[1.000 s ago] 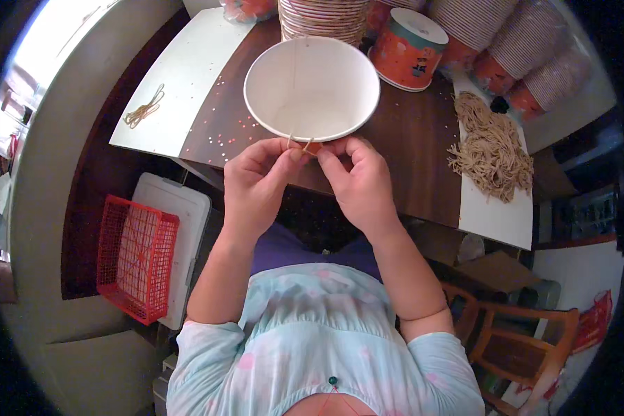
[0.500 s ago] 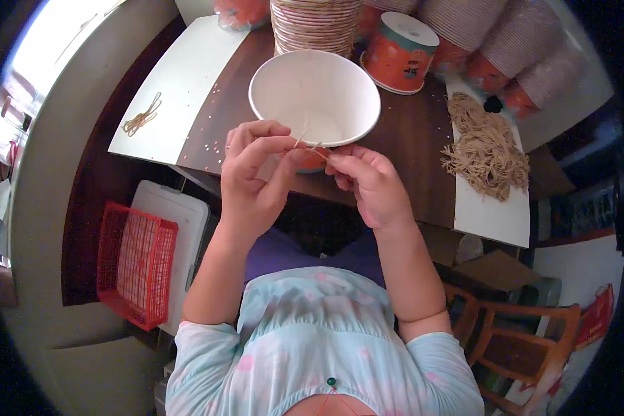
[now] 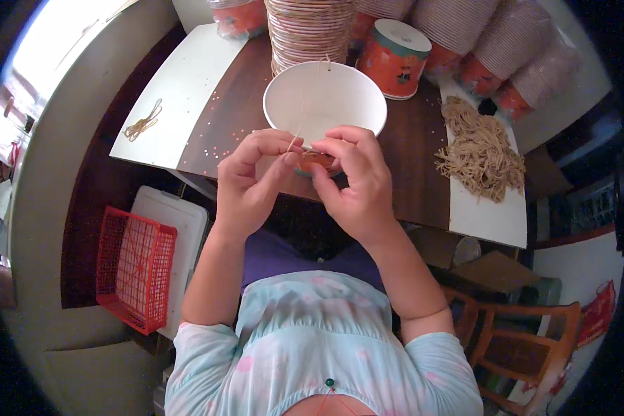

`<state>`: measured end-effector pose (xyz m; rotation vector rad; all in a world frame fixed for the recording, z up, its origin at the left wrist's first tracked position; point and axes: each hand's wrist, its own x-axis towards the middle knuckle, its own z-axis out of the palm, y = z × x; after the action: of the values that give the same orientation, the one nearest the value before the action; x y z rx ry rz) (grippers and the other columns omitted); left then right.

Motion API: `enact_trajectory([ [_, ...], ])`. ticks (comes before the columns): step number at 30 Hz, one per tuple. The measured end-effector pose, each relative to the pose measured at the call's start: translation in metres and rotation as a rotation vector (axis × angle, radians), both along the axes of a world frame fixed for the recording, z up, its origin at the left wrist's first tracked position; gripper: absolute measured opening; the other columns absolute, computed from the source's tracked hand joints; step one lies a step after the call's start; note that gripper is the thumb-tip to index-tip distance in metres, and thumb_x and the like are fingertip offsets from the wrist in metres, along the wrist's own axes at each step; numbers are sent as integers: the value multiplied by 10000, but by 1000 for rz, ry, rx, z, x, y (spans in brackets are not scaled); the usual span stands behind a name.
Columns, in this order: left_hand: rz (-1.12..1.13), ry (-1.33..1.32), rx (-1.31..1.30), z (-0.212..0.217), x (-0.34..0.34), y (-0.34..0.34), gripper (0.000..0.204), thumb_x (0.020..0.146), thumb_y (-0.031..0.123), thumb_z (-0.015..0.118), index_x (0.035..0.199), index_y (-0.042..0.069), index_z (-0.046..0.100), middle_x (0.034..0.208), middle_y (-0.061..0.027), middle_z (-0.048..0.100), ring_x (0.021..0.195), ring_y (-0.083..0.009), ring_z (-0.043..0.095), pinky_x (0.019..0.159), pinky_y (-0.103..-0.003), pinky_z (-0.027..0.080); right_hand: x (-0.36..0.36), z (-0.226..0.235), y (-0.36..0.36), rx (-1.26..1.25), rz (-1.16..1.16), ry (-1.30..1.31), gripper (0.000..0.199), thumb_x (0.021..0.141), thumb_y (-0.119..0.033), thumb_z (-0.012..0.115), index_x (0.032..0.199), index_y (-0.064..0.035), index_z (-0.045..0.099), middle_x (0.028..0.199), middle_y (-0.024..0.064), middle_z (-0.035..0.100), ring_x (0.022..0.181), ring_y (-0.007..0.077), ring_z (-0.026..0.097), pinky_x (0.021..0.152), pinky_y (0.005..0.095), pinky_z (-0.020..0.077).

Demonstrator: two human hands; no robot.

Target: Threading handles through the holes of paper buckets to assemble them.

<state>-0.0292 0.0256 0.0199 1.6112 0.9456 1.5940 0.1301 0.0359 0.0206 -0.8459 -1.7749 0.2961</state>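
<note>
A white-lined paper bucket (image 3: 305,97) with an orange outside is tipped toward me at the table's front edge. Its far rim has a small hole with a bit of cord at it. My left hand (image 3: 253,177) is closed in a pinch at the near rim, thumb and forefinger on a thin tan cord (image 3: 295,141). Opposite it, my right hand (image 3: 357,177) has its fingertips at the near rim, with the thumb lower and apart from them beside the orange wall. The cord's end between the hands is too small to make out.
Behind the bucket rises a tall stack of nested buckets (image 3: 308,35). An upside-down orange bucket (image 3: 394,62) and wrapped stacks (image 3: 513,52) stand right of it. Tan cords (image 3: 482,149) lie heaped at right, a few cords (image 3: 143,121) at left. A red basket (image 3: 135,270) is below left.
The bucket has shifted slightly right and nearer, showing the hole in its far rim. My right hand has turned and parted thumb from fingers; my left still pinches the cord.
</note>
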Motion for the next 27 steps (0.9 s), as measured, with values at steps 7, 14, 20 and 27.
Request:
enact_trajectory([
  [7,-3,-15,7,0,4,-7,53,810,4,640,860,-2,657,1017,-104,609,991,-164,559,866,-283,424,-5,-3,1,78,-7,-12,167,717,-71,689,852,-94,593,898,55,577,765,257,597,659,357,490],
  [14,-193,-291,-70,-1,5,-6,52,833,16,613,873,-7,639,998,-95,615,1056,-201,546,940,-332,393,4,-9,3,183,-160,-164,160,684,-76,691,811,-108,599,865,39,584,748,246,592,651,357,482],
  [20,-391,-516,-136,-3,4,2,72,868,58,580,891,-1,615,1016,-101,626,1155,-240,508,993,-388,359,10,-4,8,255,-188,-236,114,710,-101,671,779,-95,580,823,37,571,710,238,580,617,357,464],
  [27,-435,-632,-163,-8,6,6,86,876,78,536,889,28,604,989,-85,620,1158,-296,504,1046,-442,299,8,-2,14,277,-228,-287,102,743,-139,644,736,-98,551,744,29,529,661,229,560,593,366,444],
])
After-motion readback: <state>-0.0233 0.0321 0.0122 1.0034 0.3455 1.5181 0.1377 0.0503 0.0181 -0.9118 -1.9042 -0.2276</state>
